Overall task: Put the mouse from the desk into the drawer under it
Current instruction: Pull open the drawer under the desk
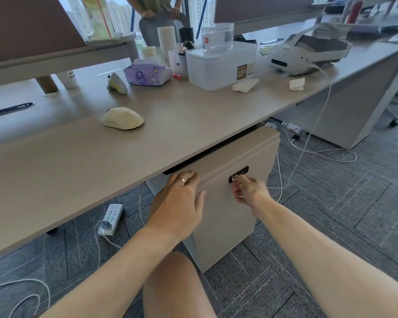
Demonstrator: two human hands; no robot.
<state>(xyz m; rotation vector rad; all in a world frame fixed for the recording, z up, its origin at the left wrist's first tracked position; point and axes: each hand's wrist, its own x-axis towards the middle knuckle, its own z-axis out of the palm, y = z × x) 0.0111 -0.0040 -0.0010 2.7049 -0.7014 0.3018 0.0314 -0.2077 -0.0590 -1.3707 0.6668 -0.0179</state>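
Head view looked down over the counter (193, 115) edge at a beige drawer cabinet (234, 203) tucked beneath it. Cream computer mouse (122, 118) sat on the counter, left of centre, untouched and well apart from both hands. Left hand (182, 203) lay with its fingers hooked over the top edge of the top drawer (218, 171) — fingers curled on the drawer lip, not closed around any loose object. Right hand (248, 191) pinched a small metal key (234, 178) in the dark lock plate (238, 174) on the drawer front, thumb and forefinger closed on it. Drawer looked shut or barely cracked; could not tell which.

Farther back on the counter: a purple tissue pack (147, 73), a clear plastic storage box (221, 65) with a clear round container (217, 37) on top, a white VR headset (308, 53) with its cable hanging off the edge, two crumpled tissues (245, 84), a stack of paper cups (167, 41). White power strip (110, 219) lay on the grey carpet under the counter — loose white cables around it. Another person stood behind a chair in the background.
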